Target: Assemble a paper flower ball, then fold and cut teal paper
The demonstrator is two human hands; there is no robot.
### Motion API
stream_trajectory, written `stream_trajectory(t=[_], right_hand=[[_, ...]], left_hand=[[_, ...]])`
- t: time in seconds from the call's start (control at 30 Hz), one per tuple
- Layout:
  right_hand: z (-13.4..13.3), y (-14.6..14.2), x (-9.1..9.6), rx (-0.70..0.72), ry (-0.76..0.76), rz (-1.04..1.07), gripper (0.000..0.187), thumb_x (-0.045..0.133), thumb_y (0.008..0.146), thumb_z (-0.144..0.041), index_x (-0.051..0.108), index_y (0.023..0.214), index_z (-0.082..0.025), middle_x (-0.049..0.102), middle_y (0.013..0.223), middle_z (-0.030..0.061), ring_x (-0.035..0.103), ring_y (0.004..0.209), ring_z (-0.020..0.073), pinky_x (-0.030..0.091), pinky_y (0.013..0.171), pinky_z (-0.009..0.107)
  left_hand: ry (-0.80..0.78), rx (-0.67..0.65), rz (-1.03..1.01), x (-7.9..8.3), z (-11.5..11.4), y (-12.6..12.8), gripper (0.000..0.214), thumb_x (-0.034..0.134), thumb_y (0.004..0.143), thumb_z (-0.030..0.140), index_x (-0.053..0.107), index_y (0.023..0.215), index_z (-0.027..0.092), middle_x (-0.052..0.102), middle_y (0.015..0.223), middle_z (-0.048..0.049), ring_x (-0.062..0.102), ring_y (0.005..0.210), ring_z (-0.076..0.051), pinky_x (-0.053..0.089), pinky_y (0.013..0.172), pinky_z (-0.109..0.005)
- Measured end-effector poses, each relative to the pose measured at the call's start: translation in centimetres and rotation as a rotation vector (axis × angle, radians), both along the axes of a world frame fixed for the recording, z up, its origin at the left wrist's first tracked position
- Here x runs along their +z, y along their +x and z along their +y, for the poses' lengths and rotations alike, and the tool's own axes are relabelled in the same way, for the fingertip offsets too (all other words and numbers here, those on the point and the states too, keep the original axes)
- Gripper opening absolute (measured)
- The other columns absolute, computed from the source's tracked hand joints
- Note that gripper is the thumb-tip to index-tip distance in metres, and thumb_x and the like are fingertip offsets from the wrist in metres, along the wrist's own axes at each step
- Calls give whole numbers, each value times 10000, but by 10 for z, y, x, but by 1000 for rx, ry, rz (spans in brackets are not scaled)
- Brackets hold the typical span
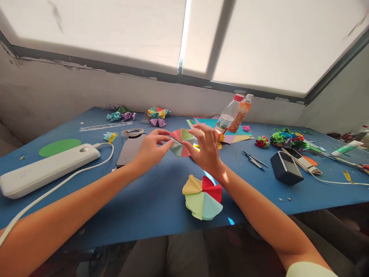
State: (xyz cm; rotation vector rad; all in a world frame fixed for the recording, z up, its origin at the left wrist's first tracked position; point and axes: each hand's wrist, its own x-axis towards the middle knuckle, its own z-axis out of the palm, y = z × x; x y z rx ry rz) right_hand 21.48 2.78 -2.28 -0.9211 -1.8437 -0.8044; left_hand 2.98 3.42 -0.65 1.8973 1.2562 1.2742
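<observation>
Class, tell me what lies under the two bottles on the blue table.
Loose sheets of coloured paper, teal, pink and yellow. The bottles cover the parts beneath.

Forearms reach over near table [150, 207] edge, converging mid-table. Left hand [150, 149] curled, thumb and fingertips pinched. Right hand [206, 151] palm down, fingers fanned apart.

Blue table [150, 200], cluttered: bore a white corded device [49, 169] and phone [129, 150] at left, a folded paper pinwheel [203, 200] near the front edge, two bottles [230, 113] behind, paper flowers [285, 138] at right.
</observation>
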Motion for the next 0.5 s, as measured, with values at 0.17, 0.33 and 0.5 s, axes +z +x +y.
stream_trajectory(t=[0.17, 0.33, 0.5], right_hand=[[0, 0, -5, 88, 88, -184, 72, 594, 901, -279, 648, 935, -244, 665, 821, -1, 571, 777, 136, 340, 770, 310], [6, -2, -15, 90, -123, -67, 207, 511, 947, -327, 692, 962, -229, 694, 796, 11, 584, 716, 136, 335, 730, 323], [6, 1, -16, 116, -264, -23, 244, 460, 970, -293, 684, 1064, -277, 729, 875, 5, 619, 756, 148, 313, 833, 368]], left_hand=[[-249, 21, -312, -7, -5, 5, 217, 694, 675, 398, 739, 769, 209, 666, 1017, -52, 573, 987, -228, 432, 807, -312], [-469, -63, -471, -7, -11, 8, 308, 758, 606, 422, 755, 830, 210, 693, 976, -62, 535, 825, -177, 382, 631, -272], [-496, -179, -508, -10, -4, 3, 283, 795, 597, 386, 768, 821, 215, 697, 915, -57, 531, 740, -143, 369, 583, -260]])
